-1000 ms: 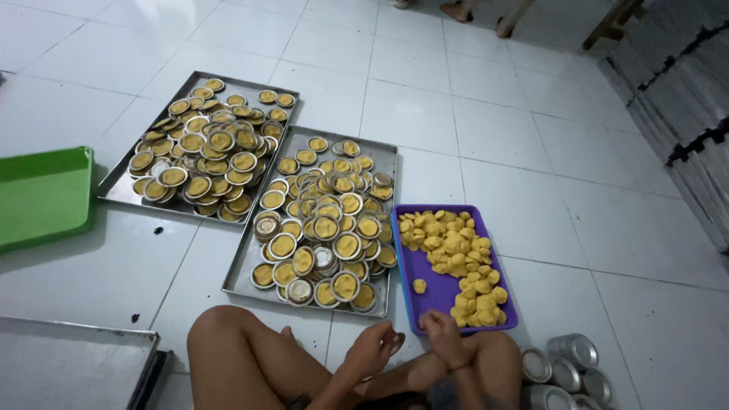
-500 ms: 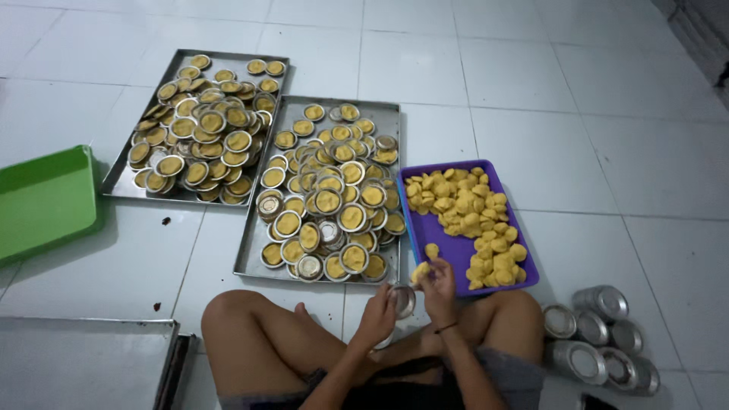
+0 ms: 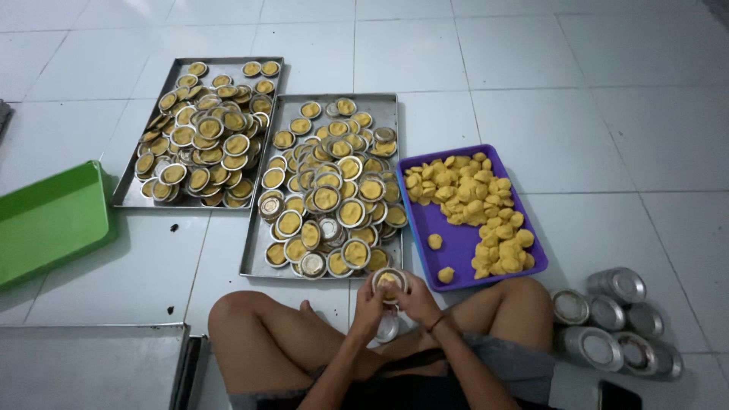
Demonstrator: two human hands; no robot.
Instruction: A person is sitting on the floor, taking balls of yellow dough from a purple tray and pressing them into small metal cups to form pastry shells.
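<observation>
I sit cross-legged on a white tiled floor. My left hand (image 3: 369,307) and my right hand (image 3: 417,298) together hold a small round metal mould (image 3: 389,282) with a piece of yellow dough in it, just above my lap. Another small metal mould (image 3: 388,328) lies between my legs below the hands. In front of me stands a metal tray (image 3: 254,254) piled with several dough-filled moulds. To its right a purple tray (image 3: 460,241) holds several yellow dough lumps.
A second metal tray (image 3: 129,193) of filled moulds lies at the far left. A green tray (image 3: 47,220) sits at the left edge. Stacks of empty metal moulds (image 3: 613,323) lie by my right knee. A grey metal sheet (image 3: 87,364) is at the bottom left.
My hands have come up from my lap toward the front tray, now holding a mould with dough pressed in it. The camera has tilted down and nearer.
</observation>
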